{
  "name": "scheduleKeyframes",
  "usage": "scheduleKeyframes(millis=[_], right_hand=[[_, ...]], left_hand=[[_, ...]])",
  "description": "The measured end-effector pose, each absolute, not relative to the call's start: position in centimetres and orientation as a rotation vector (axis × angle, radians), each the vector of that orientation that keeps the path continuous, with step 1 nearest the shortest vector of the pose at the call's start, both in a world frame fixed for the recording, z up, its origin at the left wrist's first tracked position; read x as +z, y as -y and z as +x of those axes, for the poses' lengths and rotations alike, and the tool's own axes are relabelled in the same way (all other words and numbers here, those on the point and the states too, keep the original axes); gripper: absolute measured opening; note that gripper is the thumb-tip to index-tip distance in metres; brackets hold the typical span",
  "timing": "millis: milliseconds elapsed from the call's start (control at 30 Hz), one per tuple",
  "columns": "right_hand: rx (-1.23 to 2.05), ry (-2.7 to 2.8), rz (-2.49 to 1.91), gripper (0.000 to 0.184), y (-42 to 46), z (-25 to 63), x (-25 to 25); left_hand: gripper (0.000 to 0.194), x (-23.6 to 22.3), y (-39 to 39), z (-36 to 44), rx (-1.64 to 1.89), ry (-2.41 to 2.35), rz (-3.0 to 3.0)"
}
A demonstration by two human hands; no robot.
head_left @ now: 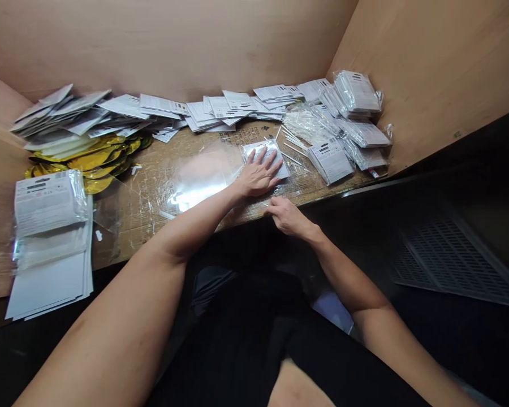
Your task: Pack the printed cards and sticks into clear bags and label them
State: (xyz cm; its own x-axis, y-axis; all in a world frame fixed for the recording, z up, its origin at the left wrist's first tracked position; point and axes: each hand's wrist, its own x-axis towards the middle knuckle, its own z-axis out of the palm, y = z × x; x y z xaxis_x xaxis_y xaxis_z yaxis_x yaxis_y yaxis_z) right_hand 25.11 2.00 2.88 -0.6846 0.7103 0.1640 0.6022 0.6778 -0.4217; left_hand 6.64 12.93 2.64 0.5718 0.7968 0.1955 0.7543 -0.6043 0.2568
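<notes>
Flatly, the left hand (258,174) pressed spread fingers (266,161) onto a glossy plastic-wrapped white packet (282,170) on the scuffed plywood counter (144,186); the right hand (286,216) curled loosely at the edge, holding nothing visible.

We are looking down at a plywood bench (152,186), its scuffed top carrying loose printed white cards (165,107) lying heaped along the back. Flat gold foil balloons (91,161) are lying at the left, partly under those cards. We are seeing a stack of white cards (51,282) sitting at the front left corner, a clear plastic sheet (203,175) spreading across the middle, a bagged card (265,158) lying just beside it, thin white sticks (294,148) scattering nearby, and sealed bagged packets (356,96) lying piled at the right end.
</notes>
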Motion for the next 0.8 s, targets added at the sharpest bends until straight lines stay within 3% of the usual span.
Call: scheduleKeyframes(millis=[267,433,533,700,800], right_hand=[[0.311,2.527,-1.099,0.022,-4.2,24.1,2.8],[0.241,2.589,-1.173,0.024,-3.2,23.4,2.0],[0.369,2.495,-1.149,0.022,-2.2,24.7,2.9],[0.899,1.958,-1.131,0.030,1.1,32.5,4.3],[0.894,1.705,-1.395,0.037,4.9,39.4,3.1]], left_hand=[[0.071,2.6,-13.0,6.5,0.472,-1.317,2.635],[0.071,2.7,-12.8,6.5,0.461,-1.334,2.665],[0.071,2.8,-12.8,6.6,0.477,-1.342,2.659],[0.071,3.1,-12.5,6.3,0.487,-1.275,2.659],[0.071,3.3,-11.5,6.2,0.460,-1.136,2.658]])
